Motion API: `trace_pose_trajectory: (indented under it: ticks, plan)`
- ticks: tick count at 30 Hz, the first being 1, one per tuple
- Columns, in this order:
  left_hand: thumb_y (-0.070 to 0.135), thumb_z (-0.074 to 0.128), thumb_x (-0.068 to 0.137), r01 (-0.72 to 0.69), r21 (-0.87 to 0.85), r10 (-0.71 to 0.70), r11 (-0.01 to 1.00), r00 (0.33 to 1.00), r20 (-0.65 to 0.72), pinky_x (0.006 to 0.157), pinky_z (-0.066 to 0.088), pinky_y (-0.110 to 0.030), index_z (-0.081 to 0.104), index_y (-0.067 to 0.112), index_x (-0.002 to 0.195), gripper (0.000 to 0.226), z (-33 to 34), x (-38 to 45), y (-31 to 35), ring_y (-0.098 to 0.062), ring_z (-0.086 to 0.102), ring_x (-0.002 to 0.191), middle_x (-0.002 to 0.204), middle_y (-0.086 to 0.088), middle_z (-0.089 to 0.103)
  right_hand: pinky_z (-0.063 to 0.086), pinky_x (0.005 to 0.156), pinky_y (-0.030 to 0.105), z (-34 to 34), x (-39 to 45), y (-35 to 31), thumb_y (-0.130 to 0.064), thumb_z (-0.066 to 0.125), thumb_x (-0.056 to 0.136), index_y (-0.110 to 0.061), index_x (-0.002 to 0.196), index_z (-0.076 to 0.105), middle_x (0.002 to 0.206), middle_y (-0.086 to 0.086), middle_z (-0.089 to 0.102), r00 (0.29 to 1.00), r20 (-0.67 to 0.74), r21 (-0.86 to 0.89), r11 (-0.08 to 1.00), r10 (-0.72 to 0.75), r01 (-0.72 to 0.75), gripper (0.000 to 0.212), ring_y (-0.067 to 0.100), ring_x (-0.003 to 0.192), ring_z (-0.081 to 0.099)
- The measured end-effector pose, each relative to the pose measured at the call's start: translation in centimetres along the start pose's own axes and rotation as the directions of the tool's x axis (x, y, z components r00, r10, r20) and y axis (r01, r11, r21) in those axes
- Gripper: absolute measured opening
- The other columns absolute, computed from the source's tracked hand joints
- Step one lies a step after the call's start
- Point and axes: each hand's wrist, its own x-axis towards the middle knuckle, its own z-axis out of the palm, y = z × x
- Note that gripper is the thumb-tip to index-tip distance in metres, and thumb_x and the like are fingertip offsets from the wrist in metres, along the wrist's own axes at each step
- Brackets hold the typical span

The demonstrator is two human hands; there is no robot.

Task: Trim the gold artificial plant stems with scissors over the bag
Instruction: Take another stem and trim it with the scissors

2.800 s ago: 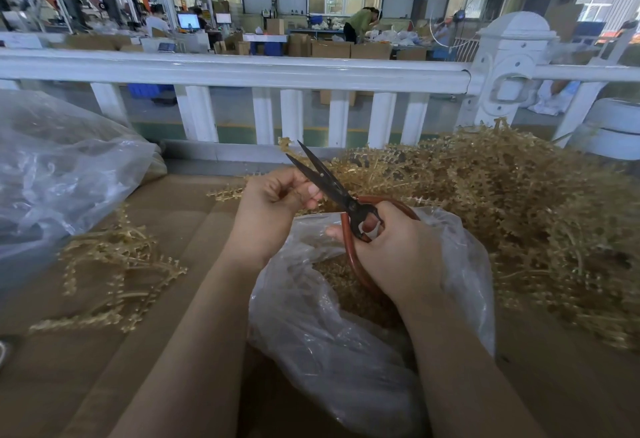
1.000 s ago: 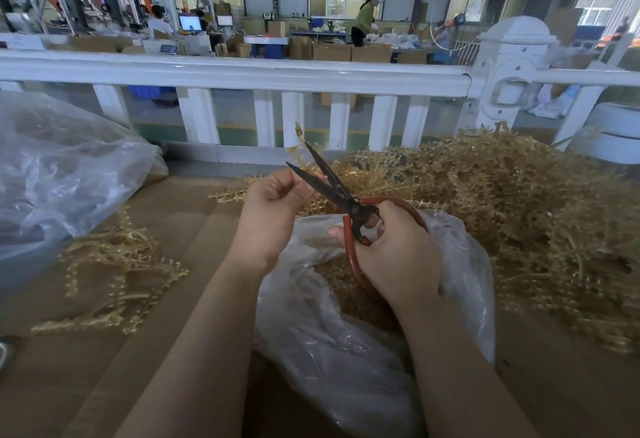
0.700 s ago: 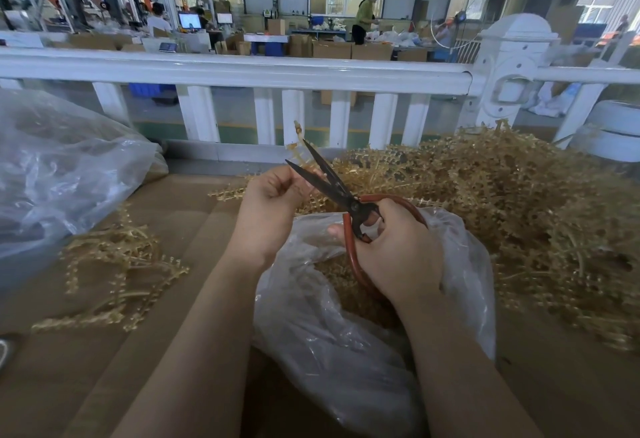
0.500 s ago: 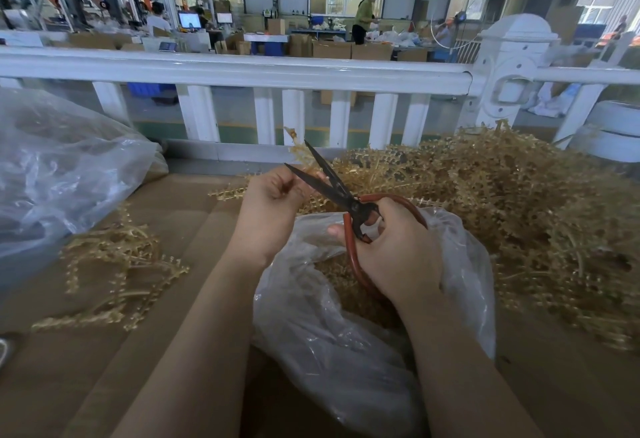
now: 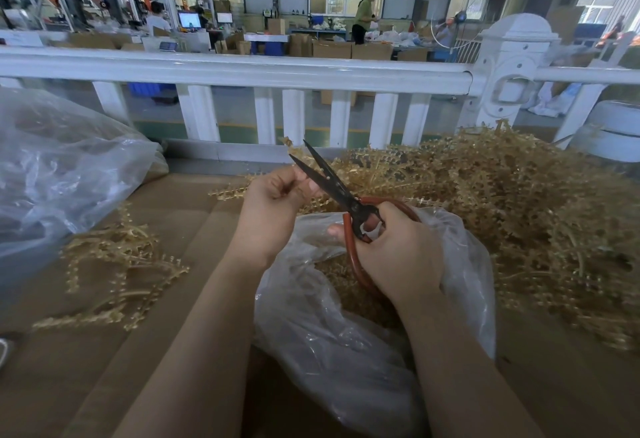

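My left hand (image 5: 273, 207) pinches a thin gold plant stem (image 5: 290, 145) whose tip pokes up between the scissor blades. My right hand (image 5: 398, 252) grips the red handles of the black-bladed scissors (image 5: 329, 183), blades slightly parted and pointing up-left. Both hands hover over a clear plastic bag (image 5: 329, 340) that holds gold trimmings (image 5: 341, 280). How much of the stem lies inside my left fist is hidden.
A big heap of gold stems (image 5: 519, 216) lies to the right. A small bunch of gold stems (image 5: 114, 275) lies left on the cardboard surface (image 5: 69, 368). A large clear bag (image 5: 59, 174) sits far left. A white railing (image 5: 242, 70) runs behind.
The scissor blades have narrowed around the stem tip compared with a second ago. Both hands stay over the bag in nearly the same place.
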Motion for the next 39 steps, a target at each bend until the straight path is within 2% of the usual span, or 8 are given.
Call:
trace_pose_trajectory:
  ticks: [5, 12, 19, 24, 29, 34, 37, 39]
  plan:
    - [0.006, 0.058, 0.097, 0.001, -0.001, -0.001, 1.0, 1.0, 0.004, 0.084, 0.052, -0.023, 0.073, 0.01, 0.093, 0.016, -0.06, 0.12, -0.11, -0.009, 0.068, 0.088, 0.09, 0.002, 0.075, 0.037, 0.051, 0.023, -0.06, 0.08, -0.01, -0.091, 0.039, 0.066, -0.023, 0.073, 0.057, 0.062, -0.018, 0.05, 1.0, 0.009, 0.004, 1.0, 0.013, -0.013, 0.07, -0.001, 0.058, 0.048]
    - [0.008, 0.061, 0.096, 0.001, 0.095, -0.002, 0.995, 1.0, 0.014, 0.095, 0.053, -0.043, 0.074, 0.009, 0.095, 0.013, -0.01, 0.19, -0.24, -0.038, 0.064, 0.098, 0.096, -0.02, 0.072, 0.032, 0.048, 0.022, -0.25, 0.03, -0.05, -0.089, 0.045, 0.069, -0.025, 0.072, 0.05, 0.061, -0.017, 0.046, 1.0, -0.011, -0.029, 0.999, -0.013, 0.013, 0.064, -0.001, 0.054, 0.043]
    - [0.005, 0.059, 0.097, -0.024, 0.023, 0.023, 0.999, 0.999, 0.043, 0.091, 0.052, -0.026, 0.076, 0.019, 0.095, 0.022, 0.02, -0.13, 0.05, -0.008, 0.069, 0.093, 0.095, 0.005, 0.077, 0.038, 0.049, 0.023, -0.08, 0.07, 0.04, -0.08, 0.06, 0.073, -0.024, 0.07, 0.053, 0.061, -0.016, 0.049, 1.0, -0.012, -0.047, 0.999, -0.004, 0.004, 0.057, 0.002, 0.056, 0.047]
    - [0.003, 0.057, 0.097, -0.048, -0.034, 0.05, 0.998, 0.997, 0.064, 0.086, 0.052, -0.019, 0.075, 0.02, 0.093, 0.025, 0.11, -0.09, 0.08, -0.003, 0.067, 0.089, 0.09, 0.01, 0.076, 0.033, 0.048, 0.022, -0.08, 0.06, 0.06, -0.074, 0.067, 0.074, -0.025, 0.065, 0.048, 0.057, -0.018, 0.043, 0.999, -0.028, -0.02, 1.0, -0.016, 0.015, 0.054, -0.003, 0.053, 0.043]
    - [0.002, 0.057, 0.097, -0.035, -0.065, 0.039, 0.997, 0.997, 0.063, 0.075, 0.048, -0.015, 0.072, 0.007, 0.09, 0.018, 0.11, 0.12, -0.28, -0.002, 0.062, 0.077, 0.079, 0.009, 0.071, 0.045, 0.049, 0.028, 0.18, 0.23, 0.36, -0.074, 0.068, 0.074, -0.019, 0.068, 0.057, 0.06, -0.012, 0.054, 0.999, -0.031, -0.019, 1.0, -0.021, 0.02, 0.056, 0.009, 0.055, 0.054]
    - [0.005, 0.06, 0.095, 0.096, -0.173, -0.089, 0.98, 0.995, 0.047, 0.064, 0.045, -0.012, 0.071, 0.012, 0.083, 0.018, 0.22, 0.24, -0.41, -0.001, 0.057, 0.065, 0.071, 0.006, 0.066, 0.037, 0.049, 0.013, 0.29, -0.06, -0.01, -0.081, 0.06, 0.069, -0.028, 0.068, 0.059, 0.058, -0.02, 0.053, 1.0, -0.027, 0.155, 0.988, -0.015, 0.019, 0.053, -0.002, 0.053, 0.051]
    - [0.011, 0.064, 0.094, 0.198, -0.168, -0.2, 0.966, 0.98, 0.006, 0.063, 0.037, -0.025, 0.069, 0.019, 0.074, 0.022, 0.48, 0.23, -0.63, -0.009, 0.051, 0.064, 0.072, 0.003, 0.063, 0.043, 0.048, 0.02, 0.65, 0.03, 0.21, -0.078, 0.065, 0.07, -0.024, 0.066, 0.063, 0.055, -0.012, 0.058, 0.997, 0.079, 0.211, 0.977, 0.023, -0.039, 0.053, 0.004, 0.052, 0.056]
    - [0.011, 0.065, 0.093, 0.253, -0.205, -0.264, 0.946, 0.964, -0.032, 0.063, 0.036, -0.028, 0.068, 0.017, 0.074, 0.02, 0.73, 0.24, -0.62, -0.01, 0.051, 0.063, 0.07, 0.004, 0.064, 0.038, 0.047, 0.016, 0.7, 0.12, 0.42, -0.075, 0.068, 0.071, -0.025, 0.064, 0.062, 0.053, -0.011, 0.057, 0.991, 0.128, 0.207, 0.976, 0.037, -0.063, 0.05, 0.004, 0.053, 0.057]
